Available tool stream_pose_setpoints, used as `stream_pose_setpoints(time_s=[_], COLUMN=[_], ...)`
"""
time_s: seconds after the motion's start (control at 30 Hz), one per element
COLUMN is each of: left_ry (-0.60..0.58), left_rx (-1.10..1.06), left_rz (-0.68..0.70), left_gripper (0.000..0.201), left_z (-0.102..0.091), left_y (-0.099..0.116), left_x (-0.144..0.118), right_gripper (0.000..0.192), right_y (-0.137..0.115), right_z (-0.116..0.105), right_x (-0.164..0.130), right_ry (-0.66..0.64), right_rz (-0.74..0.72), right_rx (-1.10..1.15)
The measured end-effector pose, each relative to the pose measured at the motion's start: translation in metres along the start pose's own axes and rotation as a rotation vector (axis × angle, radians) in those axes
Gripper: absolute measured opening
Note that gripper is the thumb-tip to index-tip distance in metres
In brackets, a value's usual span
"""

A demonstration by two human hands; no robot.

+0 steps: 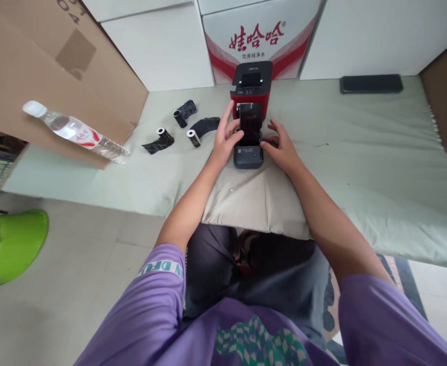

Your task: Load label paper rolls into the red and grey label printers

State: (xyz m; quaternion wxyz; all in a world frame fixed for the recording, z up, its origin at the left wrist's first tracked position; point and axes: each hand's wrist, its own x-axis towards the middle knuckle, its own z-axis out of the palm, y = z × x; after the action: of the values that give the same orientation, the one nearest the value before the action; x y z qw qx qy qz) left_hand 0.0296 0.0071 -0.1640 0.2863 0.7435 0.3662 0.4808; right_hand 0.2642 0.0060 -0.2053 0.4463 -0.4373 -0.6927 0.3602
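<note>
Head view: near the left edge of the pale green padded bench (360,168) lies a clear plastic water bottle with a red label (74,131), then 3 black ribbon rolls with white cores (192,133). At the bench's front edge, the left hand (225,137) curls its fingers around a black glossy cartridge (250,123) standing in a small grey label printer (248,155). The right hand (282,147) presses loosely bent fingers against the printer's right side.
</note>
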Motion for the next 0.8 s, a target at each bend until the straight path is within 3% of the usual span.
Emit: stream_pose_setpoints(time_s=[0.07,0.13,0.3,0.43,0.53,0.63,0.8], left_ry=[0.062,0.075,-0.088,-0.152,0.004,0.146,0.060], left_rx=[-0.095,-0.119,-0.116,0.009,0.142,0.207,-0.007], left_rz=[-0.059,-0.141,-0.129,-0.090,-0.074,-0.107,-0.185], left_gripper=[0.112,0.107,0.088,0.070,0.068,0.084,0.094], left_z=[0.002,-0.001,-0.017,-0.013,-0.005,-0.002,0.000], left_y=[0.003,0.006,0.013,0.010,-0.004,-0.028,-0.061], left_x=[0.000,-0.001,-0.009,-0.012,-0.010,-0.003,0.009], right_gripper=[0.110,0.109,0.113,0.113,0.113,0.116,0.116], right_y=[-0.001,-0.001,0.000,-0.001,-0.006,-0.013,-0.017], right_z=[0.000,0.001,0.000,-0.001,0.001,0.005,0.012], right_x=[0.000,0.000,0.000,0.000,0.003,0.006,0.011], right_ry=[-0.005,-0.005,-0.008,-0.009,-0.010,-0.042,-0.061], right_rz=[-0.004,-0.003,0.002,-0.024,-0.022,0.000,0.072], right_rx=[0.004,0.007,0.008,-0.009,-0.005,0.060,0.170])
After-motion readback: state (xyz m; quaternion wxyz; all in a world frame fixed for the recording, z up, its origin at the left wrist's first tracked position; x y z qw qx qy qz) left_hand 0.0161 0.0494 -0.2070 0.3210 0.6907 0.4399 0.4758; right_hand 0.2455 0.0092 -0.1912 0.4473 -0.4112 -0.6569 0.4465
